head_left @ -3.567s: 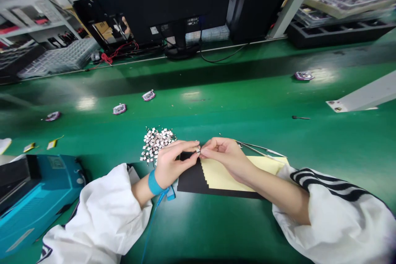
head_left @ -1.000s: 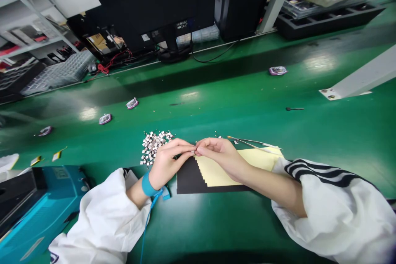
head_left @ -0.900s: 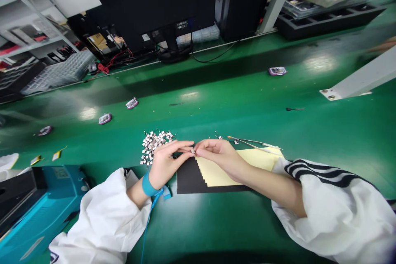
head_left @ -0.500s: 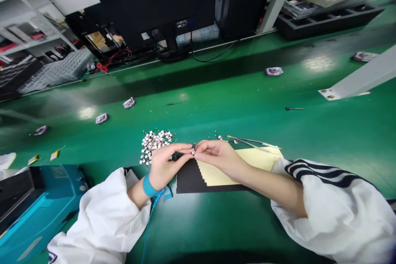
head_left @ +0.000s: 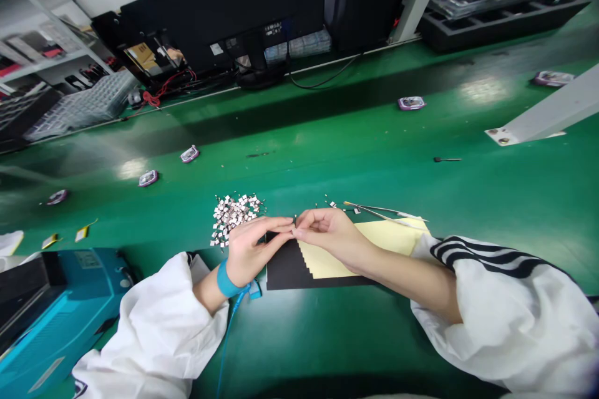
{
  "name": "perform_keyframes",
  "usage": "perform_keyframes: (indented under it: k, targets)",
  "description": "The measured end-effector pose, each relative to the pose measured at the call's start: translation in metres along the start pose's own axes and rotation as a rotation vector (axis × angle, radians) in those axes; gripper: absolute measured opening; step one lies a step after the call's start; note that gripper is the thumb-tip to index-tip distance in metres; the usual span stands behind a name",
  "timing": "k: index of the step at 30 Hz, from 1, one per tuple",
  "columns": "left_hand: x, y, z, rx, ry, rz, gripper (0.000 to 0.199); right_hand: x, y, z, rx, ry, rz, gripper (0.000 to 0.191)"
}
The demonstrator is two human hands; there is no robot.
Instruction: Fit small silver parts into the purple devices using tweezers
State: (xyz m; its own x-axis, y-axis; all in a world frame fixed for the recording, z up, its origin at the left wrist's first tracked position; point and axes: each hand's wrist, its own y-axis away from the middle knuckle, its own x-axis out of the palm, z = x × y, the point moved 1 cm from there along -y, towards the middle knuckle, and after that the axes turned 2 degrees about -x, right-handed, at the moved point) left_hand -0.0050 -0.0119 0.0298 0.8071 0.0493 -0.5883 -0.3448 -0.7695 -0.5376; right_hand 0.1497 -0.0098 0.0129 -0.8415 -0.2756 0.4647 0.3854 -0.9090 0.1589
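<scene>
My left hand (head_left: 250, 246) and my right hand (head_left: 330, 237) meet at the fingertips, pinching a tiny silver piece (head_left: 294, 221) between them. The piece is mostly hidden by the fingers. Just beyond my left hand lies a loose heap of small silver-and-white square parts (head_left: 233, 218). Under my hands is a black sheet (head_left: 285, 268), with a yellow backing sheet (head_left: 362, 249) with a stepped edge on top of it. Metal tweezers (head_left: 381, 211) rest on the far edge of the yellow sheet, beyond my right hand. A blue wrist strap (head_left: 227, 283) circles my left wrist.
A green bench belt (head_left: 299, 149) carries several small purple-rimmed devices (head_left: 410, 103). A blue machine (head_left: 51, 318) stands at the left, a white beam (head_left: 543, 115) at the right. A monitor back (head_left: 219, 0) and parts trays stand beyond the belt.
The purple-rimmed devices have moved left along the belt, and one more has entered at the right. My hands stay pinched together, and the view has shifted slightly.
</scene>
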Motion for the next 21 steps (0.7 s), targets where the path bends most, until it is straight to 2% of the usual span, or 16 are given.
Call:
perform_keyframes:
  k: [6,10,15,18,21]
  targets:
    - [0.002,0.005,0.006,-0.117,0.097,-0.003,0.029,-0.002,0.000,0.001,0.023,-0.036,-0.003,0.013]
    - [0.002,0.007,0.010,-0.147,0.145,-0.010,0.029,-0.003,0.000,0.004,0.000,-0.033,0.014,0.014]
    - [0.004,0.007,0.008,-0.087,0.134,-0.013,0.029,-0.002,-0.001,0.003,0.004,0.041,0.043,0.018]
    - [0.001,0.000,0.004,-0.004,0.057,0.085,0.033,-0.003,-0.002,0.002,-0.023,0.193,0.026,0.028]
    - [-0.012,-0.016,0.005,0.025,-0.063,0.269,0.033,-0.009,-0.003,0.009,-0.139,0.538,-0.032,0.033]
